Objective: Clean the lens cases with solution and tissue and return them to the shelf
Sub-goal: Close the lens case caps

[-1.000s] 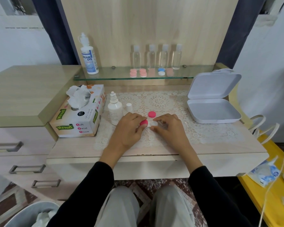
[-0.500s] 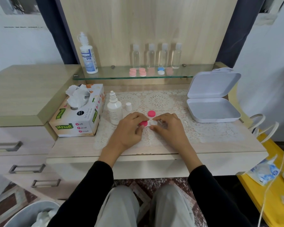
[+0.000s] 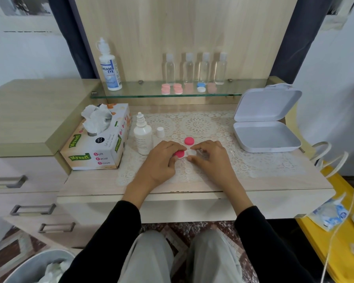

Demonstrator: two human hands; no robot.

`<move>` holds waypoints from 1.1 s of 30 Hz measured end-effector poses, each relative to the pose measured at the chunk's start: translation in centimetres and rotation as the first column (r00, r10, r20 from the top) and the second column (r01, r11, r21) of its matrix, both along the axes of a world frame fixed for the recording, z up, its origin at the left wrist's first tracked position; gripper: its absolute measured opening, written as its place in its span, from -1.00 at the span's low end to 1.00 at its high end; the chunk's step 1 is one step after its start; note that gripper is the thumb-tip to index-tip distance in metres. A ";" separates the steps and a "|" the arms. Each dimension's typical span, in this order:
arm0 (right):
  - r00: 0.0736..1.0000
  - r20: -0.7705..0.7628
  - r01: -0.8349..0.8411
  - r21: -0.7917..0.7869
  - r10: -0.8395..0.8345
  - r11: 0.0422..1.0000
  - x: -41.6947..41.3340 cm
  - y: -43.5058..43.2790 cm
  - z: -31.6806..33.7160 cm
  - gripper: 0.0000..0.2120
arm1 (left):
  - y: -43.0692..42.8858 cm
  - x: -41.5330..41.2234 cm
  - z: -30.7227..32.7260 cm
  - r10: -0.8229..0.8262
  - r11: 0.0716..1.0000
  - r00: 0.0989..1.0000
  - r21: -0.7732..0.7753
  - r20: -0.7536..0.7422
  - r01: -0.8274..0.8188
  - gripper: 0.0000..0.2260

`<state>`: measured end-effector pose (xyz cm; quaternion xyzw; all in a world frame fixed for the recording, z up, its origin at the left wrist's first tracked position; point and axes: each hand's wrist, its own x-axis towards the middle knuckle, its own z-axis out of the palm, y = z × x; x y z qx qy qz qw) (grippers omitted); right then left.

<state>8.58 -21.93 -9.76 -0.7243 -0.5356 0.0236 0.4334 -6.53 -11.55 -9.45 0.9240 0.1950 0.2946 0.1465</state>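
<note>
A lens case with a pink left cup and a white right cup lies on the lace mat. My left hand pinches its pink end. My right hand pinches the white end between thumb and forefinger. A loose pink cap sits just behind the case. A small white solution bottle stands uncapped at the left, its white cap beside it. The tissue box is further left. On the glass shelf rest pink lens cases and a blue and white lens case.
A tall solution bottle and several clear bottles stand on the shelf. An open white box sits at the right of the desk. A bin with used tissue is at the lower left, drawers beside it.
Both hands stay on the lens case with only slight finger shifts. Nothing else has moved.
</note>
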 end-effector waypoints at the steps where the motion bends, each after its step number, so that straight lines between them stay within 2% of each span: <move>1: 1.000 0.003 0.001 -0.001 -0.001 1.000 0.0 0.0 0.0 -0.70 | -0.1 0.0 0.0 -0.007 1.000 1.000 -0.007 0.006 0.007 -0.67; 6: 1.000 0.005 0.002 -0.004 -0.002 1.000 0.0 0.0 0.0 -0.70 | 0.0 0.1 0.1 0.039 0.999 0.997 0.004 0.071 -0.040 -0.71; 10: 1.000 0.005 0.002 -0.008 -0.002 1.000 0.0 0.0 0.0 -0.70 | 0.1 0.2 0.0 0.045 0.998 0.998 0.031 0.040 -0.046 -0.75; 18: 1.000 0.004 0.004 -0.008 -0.003 1.000 0.0 0.0 0.0 -0.68 | -0.2 0.0 0.1 -0.052 0.999 0.999 -0.011 0.006 0.052 -0.69; 22: 1.000 0.002 0.006 -0.002 -0.006 1.000 0.1 0.1 -0.1 -0.69 | -0.2 0.0 0.3 0.024 1.000 0.997 0.004 0.071 -0.025 -0.74; 26: 1.000 0.012 0.005 -0.006 -0.005 1.000 0.1 0.0 -0.1 -0.69 | 0.1 0.1 0.0 0.076 0.997 0.995 0.030 0.061 -0.078 -0.73; 33: 1.000 0.003 0.002 -0.007 -0.002 1.000 0.0 0.0 0.0 -0.68 | 0.0 0.0 0.0 -0.020 0.999 1.000 0.034 0.007 0.020 -0.75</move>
